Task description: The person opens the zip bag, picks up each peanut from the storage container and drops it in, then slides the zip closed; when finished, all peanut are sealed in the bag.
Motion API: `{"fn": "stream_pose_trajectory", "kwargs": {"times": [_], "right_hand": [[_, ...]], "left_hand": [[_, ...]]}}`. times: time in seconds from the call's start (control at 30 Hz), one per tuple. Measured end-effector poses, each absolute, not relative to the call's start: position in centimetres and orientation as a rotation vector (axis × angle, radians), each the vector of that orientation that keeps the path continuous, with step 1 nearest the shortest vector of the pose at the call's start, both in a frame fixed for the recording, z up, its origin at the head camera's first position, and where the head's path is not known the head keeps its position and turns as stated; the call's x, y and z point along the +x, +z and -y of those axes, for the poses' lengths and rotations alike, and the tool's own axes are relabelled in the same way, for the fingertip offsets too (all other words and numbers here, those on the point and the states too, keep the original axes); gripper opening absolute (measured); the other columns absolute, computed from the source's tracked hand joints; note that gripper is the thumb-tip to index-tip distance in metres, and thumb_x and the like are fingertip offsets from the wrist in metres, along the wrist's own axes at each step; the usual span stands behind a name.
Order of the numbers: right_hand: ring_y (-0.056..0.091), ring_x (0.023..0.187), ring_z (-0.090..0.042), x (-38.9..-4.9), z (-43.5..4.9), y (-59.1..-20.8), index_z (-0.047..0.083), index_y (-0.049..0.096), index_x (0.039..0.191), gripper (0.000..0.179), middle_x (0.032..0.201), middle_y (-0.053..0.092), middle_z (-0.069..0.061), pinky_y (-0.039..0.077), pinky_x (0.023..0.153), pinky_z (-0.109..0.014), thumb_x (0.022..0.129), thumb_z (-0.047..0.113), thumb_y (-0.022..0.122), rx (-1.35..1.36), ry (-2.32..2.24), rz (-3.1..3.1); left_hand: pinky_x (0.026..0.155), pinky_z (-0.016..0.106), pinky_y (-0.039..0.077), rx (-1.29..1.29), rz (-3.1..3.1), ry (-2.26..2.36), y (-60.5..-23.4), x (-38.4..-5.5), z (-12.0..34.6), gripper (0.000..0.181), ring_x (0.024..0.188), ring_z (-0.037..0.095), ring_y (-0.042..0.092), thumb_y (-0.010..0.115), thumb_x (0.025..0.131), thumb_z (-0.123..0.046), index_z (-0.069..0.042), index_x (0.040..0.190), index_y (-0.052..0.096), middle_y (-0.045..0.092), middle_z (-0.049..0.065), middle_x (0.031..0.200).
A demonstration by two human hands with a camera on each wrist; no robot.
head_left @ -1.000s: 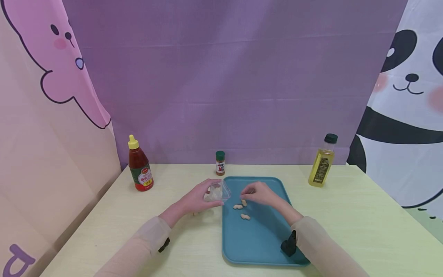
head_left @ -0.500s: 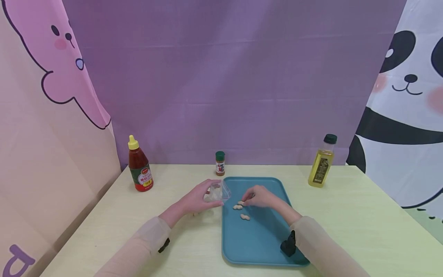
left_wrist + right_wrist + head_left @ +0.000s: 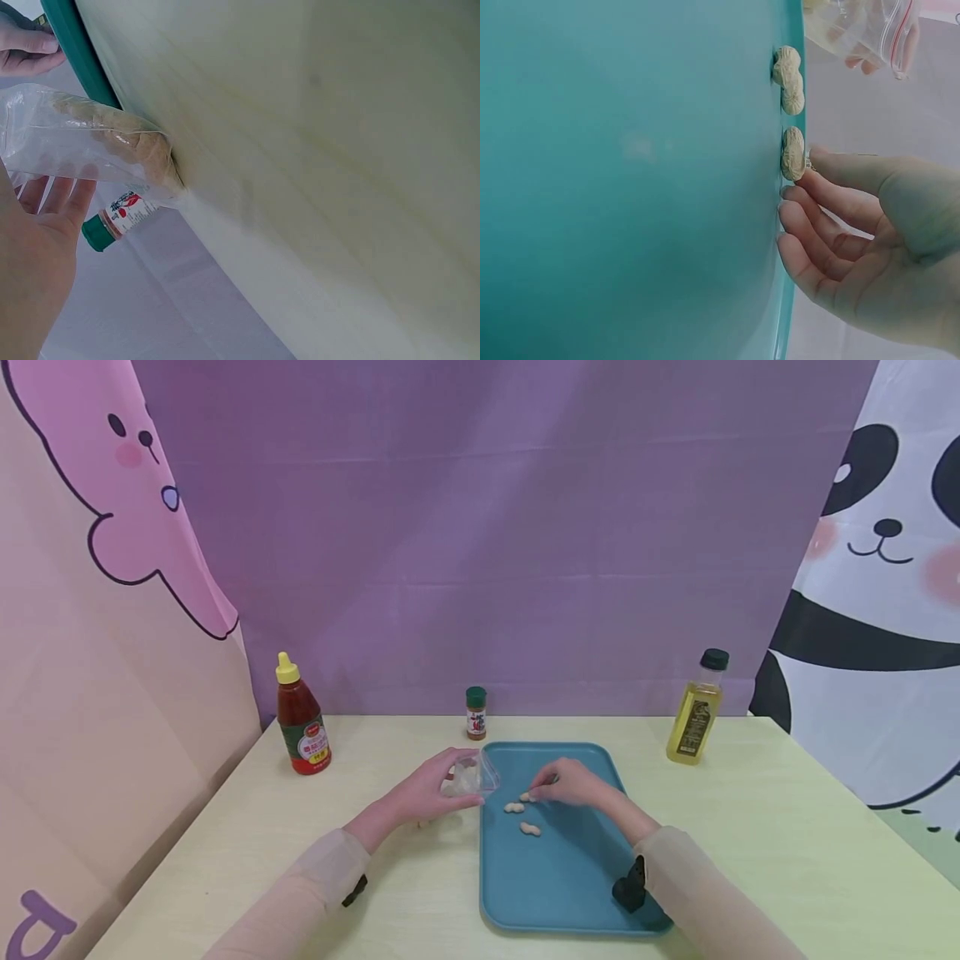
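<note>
the left hand grips a clear plastic zip bag with tan contents at the left edge of a rectangular blue tray. the right hand pinches one end of a tan, knobbly peanut on the tray, near two similar peanuts. setting the peanut down seems underway; the next move calls for gentle release.

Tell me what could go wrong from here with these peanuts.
1. The left grip holds the zip bag sideways, zip end toward the tray; if unsealed, the peanuts inside might slide out.
2. The right grip is at one peanut, with another peanut nearby; a nudge could knock them together.
</note>
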State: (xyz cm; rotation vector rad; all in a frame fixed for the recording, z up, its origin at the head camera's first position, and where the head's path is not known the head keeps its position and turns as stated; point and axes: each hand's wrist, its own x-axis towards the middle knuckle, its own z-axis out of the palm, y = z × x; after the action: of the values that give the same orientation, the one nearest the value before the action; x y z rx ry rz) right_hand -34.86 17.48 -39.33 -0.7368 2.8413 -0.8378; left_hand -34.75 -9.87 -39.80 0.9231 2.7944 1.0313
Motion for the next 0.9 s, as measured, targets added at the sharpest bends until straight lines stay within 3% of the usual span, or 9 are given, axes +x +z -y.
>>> {"fn": "stream_pose_trajectory", "kwargs": {"times": [0.3,0.67,0.9], "right_hand": [[0.058,0.076,-0.012,-34.76,-17.01,-39.02,0.006,0.072,0.097,0.017,0.091,0.069,-0.004,0.048,0.063,-0.027,0.087,0.019,0.066,-0.695,-0.769,-2.864],[0.055,0.065,-0.011,-34.59,-17.4,-38.78,0.007,0.071,0.087,0.01,0.075,0.066,-0.001,0.046,0.059,-0.026,0.086,0.016,0.067,-0.669,-0.835,-2.843],[0.059,0.071,-0.01,-34.53,-17.58,-38.87,0.006,0.072,0.09,0.011,0.083,0.069,-0.001,0.05,0.062,-0.026,0.083,0.014,0.07,-0.67,-0.789,-2.847]], "left_hand": [[0.096,0.034,0.048,0.949,-2.809,1.029,-39.71,-34.83,10.02,0.078,0.12,0.016,0.049,0.067,0.08,-0.055,-0.02,0.142,0.036,0.047,-0.001,0.138],[0.096,0.033,0.048,0.922,-2.806,1.027,-40.02,-35.02,10.0,0.079,0.119,0.015,0.05,0.066,0.079,-0.057,-0.022,0.143,0.036,0.048,-0.002,0.136],[0.095,0.033,0.048,0.922,-2.803,1.042,-40.1,-35.09,10.03,0.078,0.119,0.015,0.05,0.068,0.079,-0.054,-0.023,0.143,0.036,0.047,-0.003,0.137]]}}
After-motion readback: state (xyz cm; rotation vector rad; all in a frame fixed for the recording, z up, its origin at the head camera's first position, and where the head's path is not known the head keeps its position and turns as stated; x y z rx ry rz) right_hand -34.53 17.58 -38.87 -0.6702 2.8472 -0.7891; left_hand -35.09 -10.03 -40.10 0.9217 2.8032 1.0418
